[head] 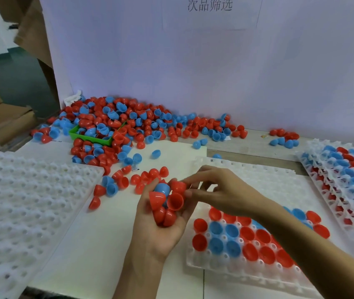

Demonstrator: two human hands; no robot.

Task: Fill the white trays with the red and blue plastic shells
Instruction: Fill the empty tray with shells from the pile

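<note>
My left hand lies palm up in the middle and cups a handful of shells, mostly red with one blue. My right hand reaches across from the right and pinches a red shell at the top of that handful. Under my right forearm lies a white tray whose near rows hold red and blue shells domes up. A big loose pile of red and blue shells lies at the back of the table.
An empty white tray lies at the left. A stack of filled trays stands at the right edge. A green bin sits half buried in the pile. Loose shells are scattered just beyond my hands. A white board backs the table.
</note>
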